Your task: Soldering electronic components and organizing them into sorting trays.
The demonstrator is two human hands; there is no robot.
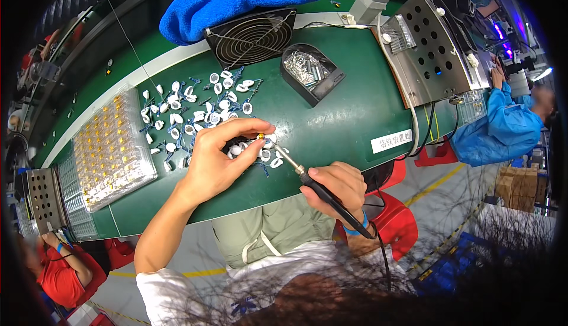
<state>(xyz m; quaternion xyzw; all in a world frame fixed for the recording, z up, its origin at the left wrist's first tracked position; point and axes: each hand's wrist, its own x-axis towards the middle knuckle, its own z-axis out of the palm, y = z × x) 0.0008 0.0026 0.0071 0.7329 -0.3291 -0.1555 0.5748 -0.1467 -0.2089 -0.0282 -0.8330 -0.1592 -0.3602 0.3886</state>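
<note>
Red clothing covers a seated person (pixel 65 276) at the far left, beside a perforated metal box (pixel 44 199). Next comes a clear plastic tray (pixel 139 169), its compartments filled with rows of gold pieces, standing on the green desk (pixel 361 101). To its right, many white cup-shaped parts (pixel 224 104) with blue wires lie loosely scattered. The left hand (pixel 216 157) reaches in over their near edge; its thumb and index fingers (pixel 248 126) are almost closed, pinching a small gold part (pixel 261 137) between their tips. Behind the scattered parts stand a blue cloth (pixel 242 6) and, just in front of it, a black fan (pixel 251 37). The right hand (pixel 337 189) has its fingers wrapped around the handle of a soldering iron (pixel 322 191), whose tip points up and left, close to the gold part; I cannot tell whether they touch. Farther back sits a black bin (pixel 330 84) of metal pieces. Rightward are a white label (pixel 391 142), a perforated metal housing (pixel 421 54) and a person in blue (pixel 500 128).
</note>
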